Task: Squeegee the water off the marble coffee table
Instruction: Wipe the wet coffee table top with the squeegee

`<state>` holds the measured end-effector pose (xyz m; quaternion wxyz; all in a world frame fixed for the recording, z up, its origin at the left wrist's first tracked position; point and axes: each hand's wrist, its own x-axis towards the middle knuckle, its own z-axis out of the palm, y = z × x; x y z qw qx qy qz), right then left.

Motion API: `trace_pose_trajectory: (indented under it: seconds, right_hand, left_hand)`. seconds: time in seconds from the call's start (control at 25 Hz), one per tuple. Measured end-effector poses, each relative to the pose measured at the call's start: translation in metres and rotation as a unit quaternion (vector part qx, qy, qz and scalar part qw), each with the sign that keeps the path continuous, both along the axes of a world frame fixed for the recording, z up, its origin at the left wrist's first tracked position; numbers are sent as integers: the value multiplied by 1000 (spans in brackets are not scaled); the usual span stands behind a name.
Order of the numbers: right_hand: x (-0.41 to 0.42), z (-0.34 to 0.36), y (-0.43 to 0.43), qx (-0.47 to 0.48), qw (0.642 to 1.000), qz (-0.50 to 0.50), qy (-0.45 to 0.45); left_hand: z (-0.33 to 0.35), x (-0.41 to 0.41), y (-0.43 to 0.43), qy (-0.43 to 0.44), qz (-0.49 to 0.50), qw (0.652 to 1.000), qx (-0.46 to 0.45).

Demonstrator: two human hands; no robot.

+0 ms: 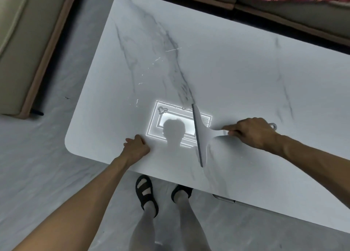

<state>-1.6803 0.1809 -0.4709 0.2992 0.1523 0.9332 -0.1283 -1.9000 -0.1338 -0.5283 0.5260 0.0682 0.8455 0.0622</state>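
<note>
Squeegee [200, 135] down on the marble coffee table [236, 67], centre of frame, at the right edge of the bright ceiling-light reflection [178, 126]. Blade long axis near-vertical in frame, far tip leaning slightly left; handle out to the right, square to the blade.

Gripped by the right hand [250, 132] at centre right: fingers curled round the handle, index laid forward toward the head, forearm in from the lower right, low over the top. Hang loop poking out behind the hand.

Left hand [136, 146] at lower centre-left, knuckles down on the table near its lower edge, fingers curled under, nothing in it. Looks like a brace only.

Key relation: water [162, 110] all left of the blade. Small puddle at the reflection's upper left corner, thin streaks further up-left beside the grey vein. No drops visible right of the blade. So next travel probably leftward, square to the blade, toward the table's left end.

Upper streaks beyond the blade's far tip, so likely a second pass higher in frame. Left hand in line with the blade's near end; worth lifting before a long push.
</note>
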Motion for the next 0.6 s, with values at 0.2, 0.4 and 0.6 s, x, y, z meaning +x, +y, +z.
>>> trace_pose_trajectory:
  seconds: [0.2,0.4,0.6]
  right_hand:
    - [-45,2,-76,-81,994,41,59]
    - [-159,-29,-209,-145,981,118,42]
    - [-246,-46,-278,-155,976,143,48]
  left_hand:
    - [11,-13,-28,110,147,981,55]
    - [19,-72,-96,269,204,940,52]
    - [15,-134,-147,307,188,933,28]
